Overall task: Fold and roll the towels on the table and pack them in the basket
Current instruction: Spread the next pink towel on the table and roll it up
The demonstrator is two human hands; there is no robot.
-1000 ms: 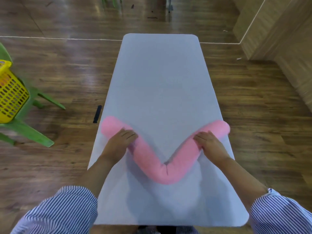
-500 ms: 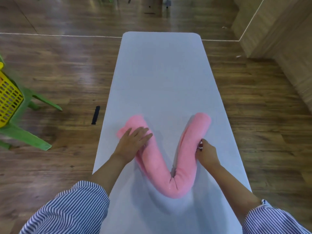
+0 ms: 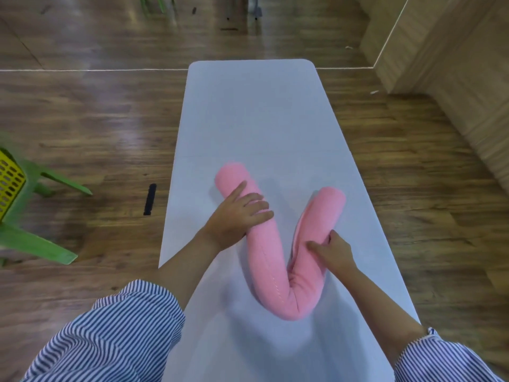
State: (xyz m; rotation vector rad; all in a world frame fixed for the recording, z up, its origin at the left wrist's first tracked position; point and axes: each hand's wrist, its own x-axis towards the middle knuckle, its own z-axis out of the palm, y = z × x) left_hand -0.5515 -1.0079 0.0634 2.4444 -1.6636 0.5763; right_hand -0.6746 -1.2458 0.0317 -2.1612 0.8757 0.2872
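While bent into a V on the table (image 3: 256, 117), rolled pink towel (image 3: 278, 288), left hand (image 3: 237, 216) fingers together pressing flat, right hand (image 3: 334, 250) gripping other limb.

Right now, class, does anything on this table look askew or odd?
Yes. The rolled pink towel is bent into a V instead of lying straight, its bend nearest the person. On its right arm a loose edge gapes along the inner side. The left hand lies across the left arm; the right hand grips the right one.
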